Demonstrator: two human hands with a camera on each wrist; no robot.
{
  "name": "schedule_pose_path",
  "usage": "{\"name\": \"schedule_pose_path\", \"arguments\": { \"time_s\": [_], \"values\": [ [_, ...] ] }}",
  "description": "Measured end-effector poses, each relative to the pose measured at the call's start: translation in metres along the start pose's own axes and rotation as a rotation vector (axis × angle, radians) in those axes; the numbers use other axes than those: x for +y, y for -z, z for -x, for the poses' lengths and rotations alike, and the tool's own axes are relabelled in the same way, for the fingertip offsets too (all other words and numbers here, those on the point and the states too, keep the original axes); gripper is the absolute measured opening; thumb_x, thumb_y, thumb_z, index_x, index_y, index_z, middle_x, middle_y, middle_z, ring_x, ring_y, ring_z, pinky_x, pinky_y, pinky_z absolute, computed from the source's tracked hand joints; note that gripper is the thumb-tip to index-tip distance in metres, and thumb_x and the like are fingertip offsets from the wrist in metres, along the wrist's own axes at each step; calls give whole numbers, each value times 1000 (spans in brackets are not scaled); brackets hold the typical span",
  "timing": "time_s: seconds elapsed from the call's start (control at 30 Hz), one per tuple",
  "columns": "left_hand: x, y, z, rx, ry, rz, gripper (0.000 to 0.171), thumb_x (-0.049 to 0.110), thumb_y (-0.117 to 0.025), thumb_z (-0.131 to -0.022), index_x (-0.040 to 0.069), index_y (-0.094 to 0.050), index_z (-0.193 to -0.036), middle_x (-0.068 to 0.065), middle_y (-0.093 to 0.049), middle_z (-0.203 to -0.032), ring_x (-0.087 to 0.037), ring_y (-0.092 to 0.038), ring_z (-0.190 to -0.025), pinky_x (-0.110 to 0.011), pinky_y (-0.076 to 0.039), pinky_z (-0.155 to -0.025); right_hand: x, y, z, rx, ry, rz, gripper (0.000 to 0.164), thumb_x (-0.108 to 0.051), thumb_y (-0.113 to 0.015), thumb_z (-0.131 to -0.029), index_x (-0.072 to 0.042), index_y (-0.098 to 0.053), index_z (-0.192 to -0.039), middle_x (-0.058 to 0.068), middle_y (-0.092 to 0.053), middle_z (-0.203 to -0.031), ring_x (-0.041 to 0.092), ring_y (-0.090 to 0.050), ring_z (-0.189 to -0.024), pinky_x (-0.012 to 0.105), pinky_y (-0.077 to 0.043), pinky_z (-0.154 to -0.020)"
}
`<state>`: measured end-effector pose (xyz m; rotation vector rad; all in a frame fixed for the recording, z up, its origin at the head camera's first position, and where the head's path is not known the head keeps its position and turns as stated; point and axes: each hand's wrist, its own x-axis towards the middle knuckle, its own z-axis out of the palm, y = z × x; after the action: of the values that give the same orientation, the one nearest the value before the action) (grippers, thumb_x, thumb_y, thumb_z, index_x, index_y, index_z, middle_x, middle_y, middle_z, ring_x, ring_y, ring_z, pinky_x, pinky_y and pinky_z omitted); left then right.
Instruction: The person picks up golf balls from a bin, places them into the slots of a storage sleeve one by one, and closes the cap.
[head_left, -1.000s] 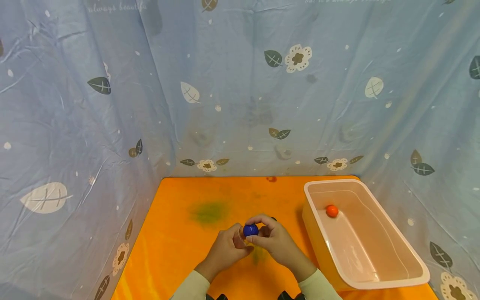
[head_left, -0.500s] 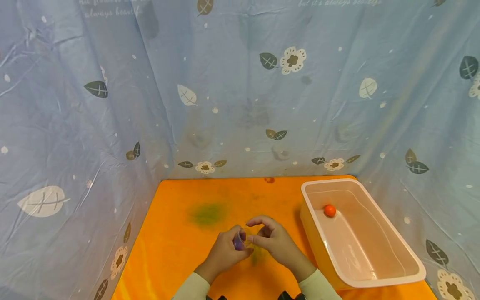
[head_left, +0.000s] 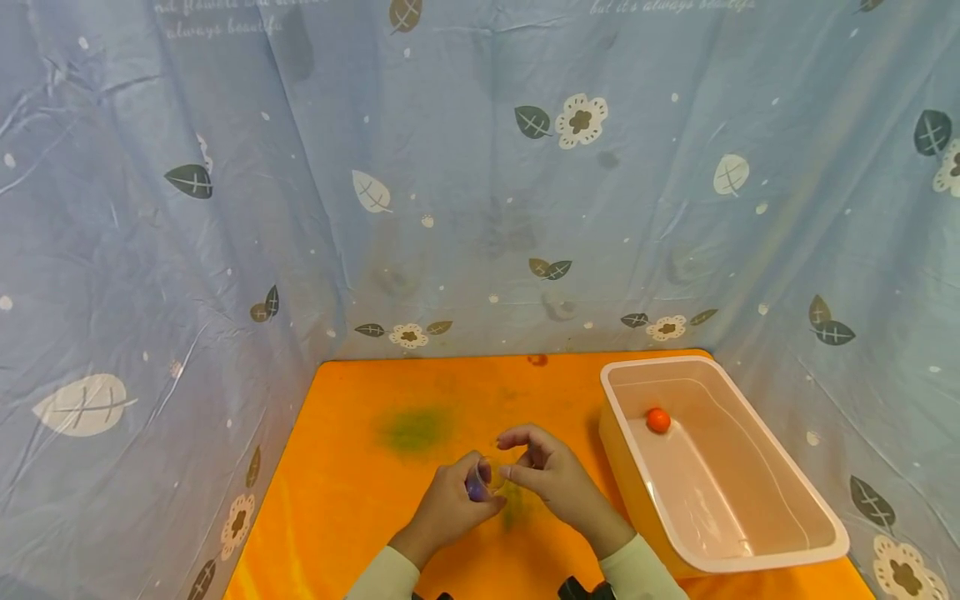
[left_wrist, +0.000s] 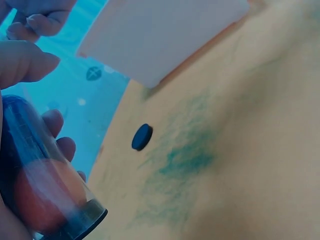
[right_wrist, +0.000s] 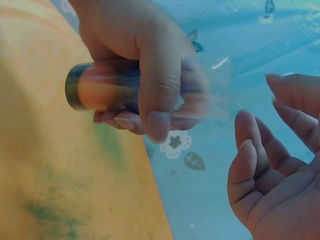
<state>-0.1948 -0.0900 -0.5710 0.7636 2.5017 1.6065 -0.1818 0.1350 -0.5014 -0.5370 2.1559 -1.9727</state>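
Observation:
My left hand point(head_left: 450, 504) grips a clear plastic tube point(right_wrist: 215, 85) lengthwise, its open mouth facing my right hand. A blue ball point(head_left: 476, 487) shows inside it in the head view. Near the tube's dark end, in the left wrist view, sits an orange-red ball point(left_wrist: 49, 194), with the blue one further in. My right hand point(head_left: 551, 477) hovers just beside the mouth, fingers loosely bent and apart, with nothing between them. A round dark cap point(left_wrist: 142, 137) lies on the orange table in the left wrist view; the head view does not show it.
A pale pink plastic bin point(head_left: 727, 508) stands at the table's right side with an orange-red ball point(head_left: 658, 420) in it. Blue patterned cloth point(head_left: 465, 192) walls off the back and both sides. The orange table point(head_left: 360, 400) bears green smudges.
The blue ball, pinched in my right fingers at the tube's mouth, has gone into the tube, and those fingers have let go. My right hand has since drawn slightly back from the mouth.

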Motion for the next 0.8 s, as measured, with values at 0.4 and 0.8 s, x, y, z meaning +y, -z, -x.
{"name": "schedule_pose_path", "arguments": {
  "time_s": [0.4,0.8],
  "values": [
    [2,0,3,-1,25,11,29,21,-88,-91,16,-62,-103,8,-68,-83,-11,-71,-77,-31,-60,-70,-15,23,-1,83,32,15,51,-9,-76,-103,-10,-54,-150,21,-59,-134,29,-64,-90,34,-58,-85],
    [3,-1,4,-9,80,9,30,24,-88,-93,15,-62,-103,6,-67,-80,-13,-69,-75,-31,-57,-69,-36,72,4,269,27,43,58,-8,-78,-103,-8,-50,-153,21,-58,-137,31,-65,-95,32,-57,-87]
  ]
}}
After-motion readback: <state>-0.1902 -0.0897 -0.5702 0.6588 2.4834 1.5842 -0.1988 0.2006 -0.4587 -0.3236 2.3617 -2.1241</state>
